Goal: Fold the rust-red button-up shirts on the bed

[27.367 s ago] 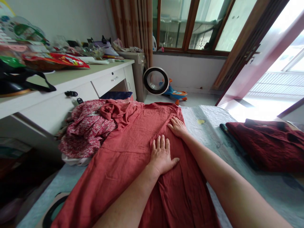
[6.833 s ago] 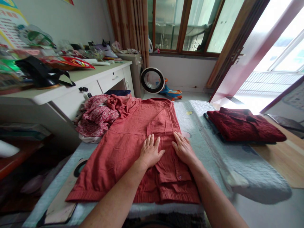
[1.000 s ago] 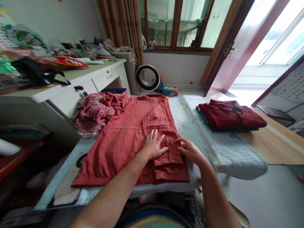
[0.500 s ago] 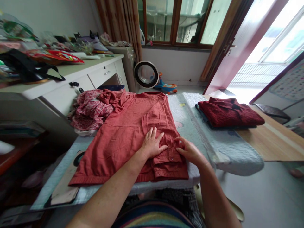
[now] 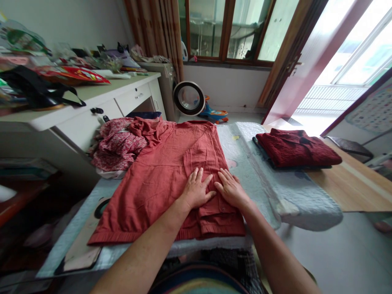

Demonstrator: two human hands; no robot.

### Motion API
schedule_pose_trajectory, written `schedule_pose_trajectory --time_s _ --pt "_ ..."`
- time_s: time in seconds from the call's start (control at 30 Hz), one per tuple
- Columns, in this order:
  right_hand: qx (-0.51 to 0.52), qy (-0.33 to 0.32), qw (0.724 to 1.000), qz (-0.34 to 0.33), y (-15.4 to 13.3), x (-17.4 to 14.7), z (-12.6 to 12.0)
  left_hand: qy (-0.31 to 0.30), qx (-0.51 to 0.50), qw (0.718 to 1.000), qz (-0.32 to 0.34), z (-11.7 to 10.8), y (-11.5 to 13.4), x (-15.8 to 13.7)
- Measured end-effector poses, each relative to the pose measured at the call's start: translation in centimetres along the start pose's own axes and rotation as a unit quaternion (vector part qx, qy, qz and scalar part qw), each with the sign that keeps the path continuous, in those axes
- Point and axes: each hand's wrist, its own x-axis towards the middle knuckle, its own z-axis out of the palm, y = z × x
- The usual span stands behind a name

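A brick-red shirt or jacket lies spread on a padded, pale blue cover, its right-hand sleeve folded inward along the body. My left hand rests flat on that sleeve, fingers apart. Close beside it, my right hand also lies flat on the sleeve near the garment's right edge, palm down and fingers stretched out. Neither hand grips the cloth. The elastic hem of the garment faces me, and its upper end bunches toward the back left.
Crumpled pink patterned cloth lies at the back left. A folded dark red garment sits on the right side near a wooden board. A cluttered white desk stands left; a front-loading washer's open door is beyond.
My right hand has moved from the garment's right edge up and left onto the folded sleeve, with its fingers now flattened. My left hand stays in nearly the same place.
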Motion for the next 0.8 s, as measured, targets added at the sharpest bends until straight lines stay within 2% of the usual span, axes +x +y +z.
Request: schedule_pose_trajectory --time_s 0.1,0.17,0.33,0.47,0.53,0.63,0.8 --pt "-0.020 -0.032 0.999 0.007 0.3 0.0 1.1 0.031 0.011 0.999 -0.001 -0.2 -0.2 -0.1" --pt "-0.029 -0.033 0.999 -0.001 0.5 -0.2 1.0 0.048 0.017 0.999 0.001 -0.3 -0.3 -0.2" --pt "-0.055 -0.043 0.997 -0.040 0.3 -0.2 -2.4 0.050 0.020 0.999 -0.006 -0.2 -0.4 -0.2" --pt "-0.072 -0.068 0.995 -0.010 -0.5 1.7 -4.4 0.019 0.010 0.999 -0.024 -0.2 -0.3 -0.1" --pt "-0.045 -0.033 0.998 -0.022 -0.9 3.0 -3.8 0.007 0.004 0.999 -0.035 -0.2 -0.2 -0.1" --pt "-0.006 0.037 0.997 -0.066 -1.1 4.4 -1.4 -0.010 0.005 0.998 -0.054 -0.3 -0.2 0.0" --pt "-0.041 0.012 0.998 -0.037 -0.6 5.0 1.8 -0.003 0.024 0.998 -0.065 -0.3 -0.4 -0.1"
